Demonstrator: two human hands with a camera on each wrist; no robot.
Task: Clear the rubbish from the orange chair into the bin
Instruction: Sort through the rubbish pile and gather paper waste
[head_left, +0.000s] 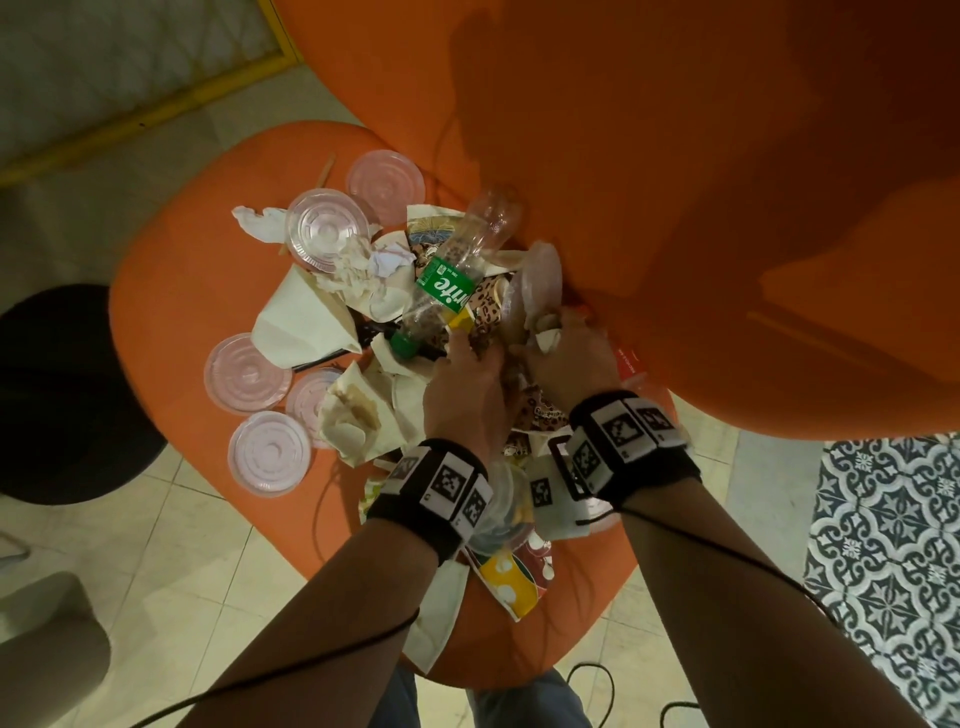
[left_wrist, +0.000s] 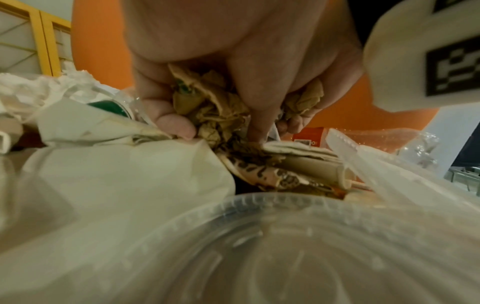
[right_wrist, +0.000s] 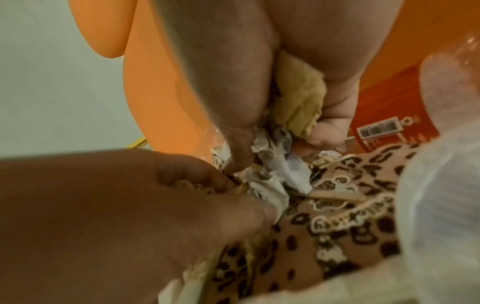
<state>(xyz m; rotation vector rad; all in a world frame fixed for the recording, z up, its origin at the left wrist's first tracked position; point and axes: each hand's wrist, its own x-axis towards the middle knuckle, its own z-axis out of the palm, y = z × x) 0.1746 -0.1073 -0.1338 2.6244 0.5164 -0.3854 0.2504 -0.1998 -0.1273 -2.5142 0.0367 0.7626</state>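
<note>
A heap of rubbish covers the orange chair (head_left: 171, 291): crumpled paper, leopard-print wrappers (head_left: 485, 312), clear plastic lids (head_left: 327, 228) and an empty green-label bottle (head_left: 447, 280). Both hands are down in the middle of the heap, side by side. My left hand (head_left: 467, 379) grips a wad of crumpled brown paper (left_wrist: 215, 107) with curled fingers. My right hand (head_left: 566, 348) holds crumpled white and yellowish paper (right_wrist: 272, 168), fingers curled round it, just above a leopard-print wrapper (right_wrist: 337, 216). A clear cup (left_wrist: 311, 246) lies right under the left wrist.
The chair's tall orange backrest (head_left: 675, 156) rises right behind the heap. A dark round object (head_left: 57, 395) stands on the tiled floor to the left. More lids (head_left: 270, 452) lie near the seat's left edge. An orange carton (right_wrist: 389, 127) lies by the right hand.
</note>
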